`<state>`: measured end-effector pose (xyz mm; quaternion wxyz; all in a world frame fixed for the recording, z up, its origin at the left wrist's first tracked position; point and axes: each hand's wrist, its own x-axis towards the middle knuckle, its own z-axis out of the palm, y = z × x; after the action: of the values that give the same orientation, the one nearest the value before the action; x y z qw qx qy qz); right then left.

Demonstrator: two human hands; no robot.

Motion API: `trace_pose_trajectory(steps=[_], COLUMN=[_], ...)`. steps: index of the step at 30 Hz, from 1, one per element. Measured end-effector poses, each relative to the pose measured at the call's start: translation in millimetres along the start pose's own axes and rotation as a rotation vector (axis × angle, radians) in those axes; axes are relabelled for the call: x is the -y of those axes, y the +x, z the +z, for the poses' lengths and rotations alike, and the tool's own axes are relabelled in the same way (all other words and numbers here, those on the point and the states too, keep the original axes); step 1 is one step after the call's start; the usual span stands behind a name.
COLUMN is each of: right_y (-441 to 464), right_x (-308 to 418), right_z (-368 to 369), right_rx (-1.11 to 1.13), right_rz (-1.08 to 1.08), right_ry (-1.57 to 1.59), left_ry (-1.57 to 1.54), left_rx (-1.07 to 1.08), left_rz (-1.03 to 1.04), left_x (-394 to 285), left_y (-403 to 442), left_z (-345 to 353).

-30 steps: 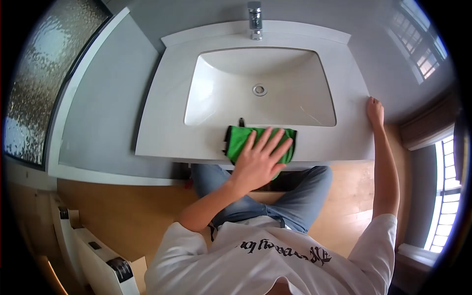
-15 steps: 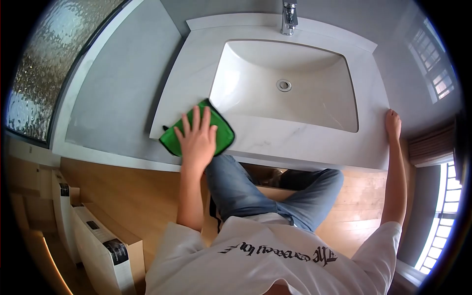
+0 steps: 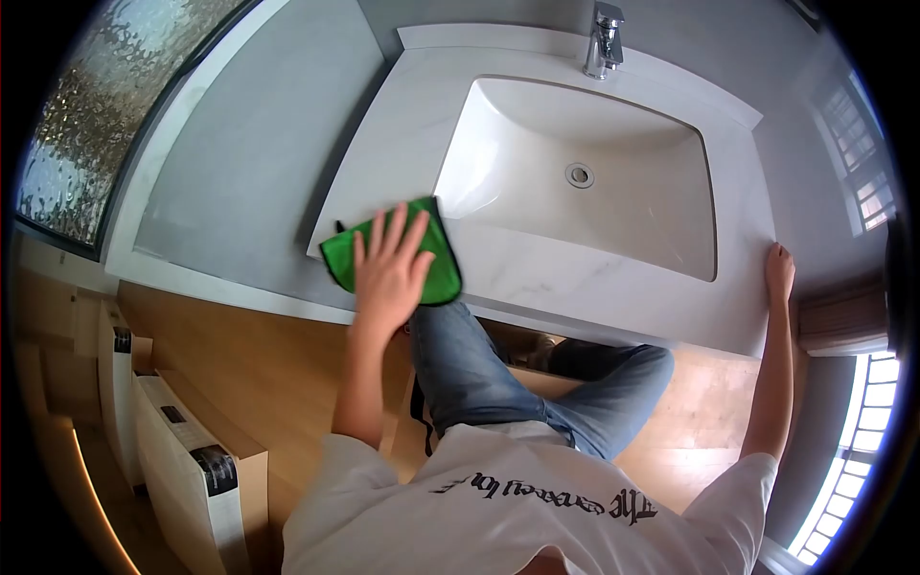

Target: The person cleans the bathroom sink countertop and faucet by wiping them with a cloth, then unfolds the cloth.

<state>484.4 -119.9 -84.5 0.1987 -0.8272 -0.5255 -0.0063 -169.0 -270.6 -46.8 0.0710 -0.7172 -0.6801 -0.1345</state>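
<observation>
By the sink [image 3: 527, 125], near-left, the left hand [image 3: 387, 273] lay spread on a green cloth [image 3: 440, 264]; right of the sink, the right hand [image 3: 780, 274] curled, grasp unclear.

The green rectangular cloth with black edging [image 3: 439, 273], near the centre towards 9 o'clock, looks soft and matt. Beneath it, the white bench [image 3: 537, 273] has a smooth, stone-like face with faint grey veining. The white rectangular basin [image 3: 537, 182], towards 1 o'clock, is glossy like glazed ceramic; its round drain [image 3: 579, 174] and the upright silver tap [image 3: 604, 43] are shiny metal. At 10 o'clock, the framed pane [image 3: 105, 115] is rippled, glassy and rough-looking. The light-brown floor [image 3: 709, 412], at 4 o'clock, looks like smooth wood with a soft sheen. Faded blue trousers [image 3: 479, 374] look like matt denim.
</observation>
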Motion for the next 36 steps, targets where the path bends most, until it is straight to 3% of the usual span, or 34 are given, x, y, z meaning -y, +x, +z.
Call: trace_pose_trajectory(steps=[3, 9, 16, 24, 31, 36], right_y=[3.0, 8.8, -3.1, -11.4, -10.5, -7.2], right_x=[-1.0, -11.1, 3.4, 19.3, 20.9, 15.1], right_z=[0.4, 8.0, -1.7, -9.2, -9.3, -8.4], right_rx=[-0.004, 0.002, -0.007, 0.013, -0.027, 0.006], right_rz=[0.006, -0.003, 0.031, 0.069, 0.144, 0.094], right_ry=[-0.007, -0.02, -0.014, -0.021, 0.027, 0.003], left_ry=[0.008, -0.049, 0.02, 0.074, 0.059, 0.032], left_rx=[0.056, 0.15, 0.251, 0.265, 0.171, 0.204], left_rz=[-0.055, 0.093, 0.041, -0.019, -0.096, 0.017], left_x=[36.1, 36.8, 38.0, 37.8, 27.4, 28.2], left_y=[16.3, 96.3, 235.0, 316.5, 315.6, 247.1], left_z=[3.1, 29.3, 81.8, 111.0, 109.8, 85.1])
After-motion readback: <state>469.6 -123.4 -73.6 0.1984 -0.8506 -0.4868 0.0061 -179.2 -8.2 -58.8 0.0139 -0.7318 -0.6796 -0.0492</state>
